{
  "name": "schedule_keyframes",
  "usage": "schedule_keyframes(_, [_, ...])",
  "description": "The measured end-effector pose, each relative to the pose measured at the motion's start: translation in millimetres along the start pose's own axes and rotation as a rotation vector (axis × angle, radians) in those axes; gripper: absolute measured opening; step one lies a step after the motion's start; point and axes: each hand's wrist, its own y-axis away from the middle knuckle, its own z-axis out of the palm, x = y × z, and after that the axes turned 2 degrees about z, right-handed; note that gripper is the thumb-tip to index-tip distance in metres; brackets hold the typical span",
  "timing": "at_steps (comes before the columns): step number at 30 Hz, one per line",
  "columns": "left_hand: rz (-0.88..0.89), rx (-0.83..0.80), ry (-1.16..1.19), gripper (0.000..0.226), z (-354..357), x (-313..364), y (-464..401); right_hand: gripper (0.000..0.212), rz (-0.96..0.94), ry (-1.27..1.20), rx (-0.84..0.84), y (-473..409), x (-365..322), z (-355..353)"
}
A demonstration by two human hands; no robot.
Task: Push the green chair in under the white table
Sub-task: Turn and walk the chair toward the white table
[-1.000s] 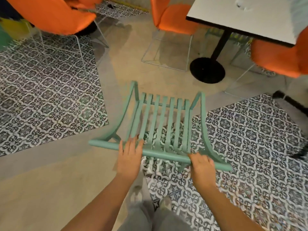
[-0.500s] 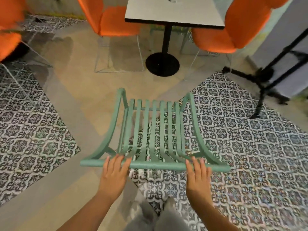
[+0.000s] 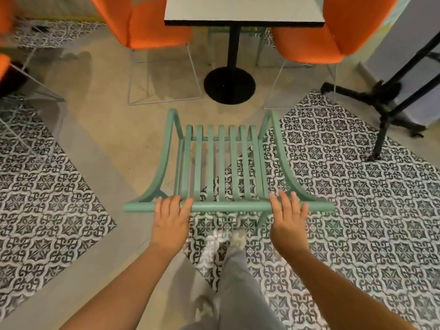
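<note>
The green slatted chair (image 3: 220,163) stands in front of me, its seat pointing toward the white table (image 3: 242,10) at the top of the view. My left hand (image 3: 170,220) rests over the chair's top rail left of its middle, fingers curled on it. On the rail's right part lies my right hand (image 3: 288,216), fingers laid over the bar. The chair's front edge is short of the table's black round base (image 3: 229,85), with bare floor between them.
Two orange chairs (image 3: 152,25) (image 3: 333,34) flank the table on wire legs. A black metal stand (image 3: 385,98) spreads its feet at the right. Another orange seat (image 3: 3,65) sits at the far left. Patterned tile patches cover the floor left and right.
The chair and I have swung round and moved forward: the table is now straight ahead and nearer. Both hands stay on the top rail.
</note>
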Motion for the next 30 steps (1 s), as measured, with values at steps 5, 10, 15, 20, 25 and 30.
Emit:
schedule_keyframes(5, [-0.036, -0.065, -0.004, 0.053, 13, -22, -91, 0.098, 0.028, 0.018, -0.023, -92, 3, 7])
schedule_keyframes(10, [-0.035, -0.086, -0.052, 0.072, 21, -33, -180, 0.115, -0.014, 0.033, -0.065, -174, 17, 4])
schedule_keyframes(15, [-0.014, -0.111, -0.061, 0.064, 33, -36, -245, 0.107, -0.005, 0.062, -0.128, -239, 39, 4])
schedule_keyframes(20, [0.003, -0.1, -0.066, 0.07, 48, -37, -317, 0.076, 0.066, 0.016, -0.086, -316, 56, 1])
schedule_keyframes(25, [0.057, -0.115, -0.054, 0.074, 66, -52, -393, 0.068, 0.079, 0.021, -0.037, -392, 71, 6])
schedule_keyframes(30, [0.085, -0.1, -0.022, 0.057, 78, -70, -474, 0.054, 0.104, 0.03, 0.006, -471, 79, 6])
